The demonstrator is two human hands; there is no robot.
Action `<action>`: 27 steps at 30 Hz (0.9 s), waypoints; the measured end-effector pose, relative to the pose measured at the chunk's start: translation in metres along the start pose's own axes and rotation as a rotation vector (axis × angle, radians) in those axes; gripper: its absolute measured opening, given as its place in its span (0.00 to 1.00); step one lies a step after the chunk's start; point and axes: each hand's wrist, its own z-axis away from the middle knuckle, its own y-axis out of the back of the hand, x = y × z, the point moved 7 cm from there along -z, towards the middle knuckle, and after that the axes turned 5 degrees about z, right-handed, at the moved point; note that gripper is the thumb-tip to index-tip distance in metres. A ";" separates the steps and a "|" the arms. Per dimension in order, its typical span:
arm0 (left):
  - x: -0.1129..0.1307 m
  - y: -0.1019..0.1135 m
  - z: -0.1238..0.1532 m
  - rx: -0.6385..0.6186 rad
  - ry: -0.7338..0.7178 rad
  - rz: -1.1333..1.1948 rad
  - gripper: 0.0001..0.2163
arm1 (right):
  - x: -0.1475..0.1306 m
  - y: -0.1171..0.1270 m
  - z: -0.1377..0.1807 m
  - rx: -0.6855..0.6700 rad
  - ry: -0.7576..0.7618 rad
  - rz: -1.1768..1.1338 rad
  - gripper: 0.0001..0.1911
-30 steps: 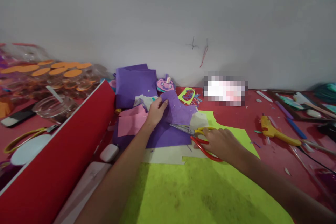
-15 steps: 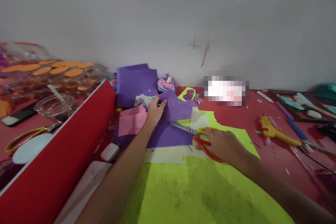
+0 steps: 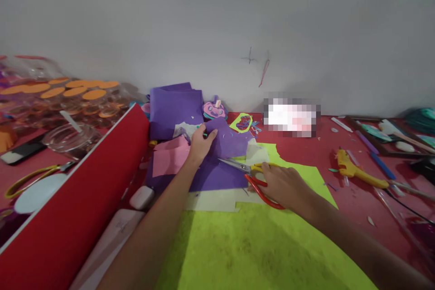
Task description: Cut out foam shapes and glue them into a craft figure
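A piece of purple craft sheet (image 3: 234, 141) is pinched at its left edge by my left hand (image 3: 201, 142), which also has a small dark and teal bit between its fingers that I cannot make out. My right hand (image 3: 283, 182) grips scissors (image 3: 248, 170) with one yellow and one red handle. Their blades point left, just below the held piece, over a larger purple sheet (image 3: 214, 176). Pink pieces (image 3: 170, 161) lie left of my left wrist. Beneath everything spreads a yellow-green sheet (image 3: 217, 244) with dark smudges.
A red divider board (image 3: 102, 167) stands along the left. Behind it are a glass bowl (image 3: 71, 138) and yellow-handled scissors (image 3: 37, 176). A yellow glue gun (image 3: 360, 172) lies on the right. Purple sheets (image 3: 176, 108) lean against the white back panel (image 3: 217, 41).
The scissors and my right hand have shifted slightly left. My left hand keeps its pinch on the purple piece, almost unmoved.
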 end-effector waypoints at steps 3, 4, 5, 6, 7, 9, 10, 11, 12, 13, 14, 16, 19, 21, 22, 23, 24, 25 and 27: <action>0.001 0.002 0.000 0.021 0.008 -0.011 0.08 | -0.004 -0.001 -0.001 -0.005 0.015 0.016 0.35; 0.001 0.002 0.000 0.024 0.009 -0.009 0.07 | -0.005 -0.002 -0.002 -0.006 0.015 0.021 0.35; 0.001 0.002 0.000 0.024 0.009 -0.006 0.08 | -0.005 -0.003 -0.002 -0.007 0.012 0.026 0.35; 0.001 0.003 0.000 0.024 0.010 -0.003 0.08 | -0.006 -0.003 -0.003 -0.006 0.007 0.029 0.36; 0.000 0.003 0.000 0.026 0.011 0.000 0.08 | -0.005 -0.004 -0.003 -0.004 0.000 0.030 0.37; -0.001 0.004 0.000 0.042 0.016 0.004 0.07 | -0.005 -0.003 -0.004 0.004 -0.011 0.032 0.37; -0.001 0.005 -0.001 0.055 0.019 0.005 0.07 | -0.006 -0.003 -0.004 0.007 -0.015 0.033 0.37; -0.002 0.006 -0.001 0.068 0.023 0.005 0.07 | -0.006 -0.003 -0.004 0.007 -0.017 0.034 0.37; -0.003 0.007 -0.001 0.080 0.026 0.006 0.07 | -0.007 -0.003 -0.005 0.004 -0.017 0.036 0.36; -0.003 0.008 -0.001 0.089 0.028 0.005 0.07 | -0.008 -0.002 -0.005 0.001 -0.019 0.038 0.35; -0.004 0.009 -0.001 0.095 0.031 0.003 0.07 | -0.008 -0.002 -0.006 -0.004 -0.022 0.038 0.35; -0.005 0.010 0.000 0.102 0.036 -0.005 0.06 | -0.008 -0.002 -0.008 -0.011 -0.030 0.030 0.36; -0.008 0.011 0.000 0.114 0.045 -0.022 0.06 | -0.008 -0.003 -0.009 -0.020 -0.036 0.020 0.37; -0.009 0.012 0.000 0.120 0.051 -0.033 0.06 | -0.008 -0.002 -0.008 -0.019 -0.033 0.019 0.37; -0.009 0.012 0.000 0.122 0.052 -0.037 0.05 | -0.008 -0.002 -0.008 -0.018 -0.032 0.020 0.36; -0.009 0.012 0.000 0.123 0.053 -0.041 0.05 | -0.008 -0.002 -0.008 -0.017 -0.031 0.022 0.35; -0.009 0.013 0.000 0.124 0.053 -0.044 0.05 | -0.008 -0.001 -0.007 -0.017 -0.030 0.026 0.35; -0.008 0.013 0.000 0.126 0.053 -0.046 0.05 | -0.008 -0.001 -0.007 -0.018 -0.030 0.032 0.34; -0.008 0.013 0.000 0.132 0.054 -0.048 0.05 | -0.008 -0.002 -0.007 -0.014 -0.030 0.046 0.33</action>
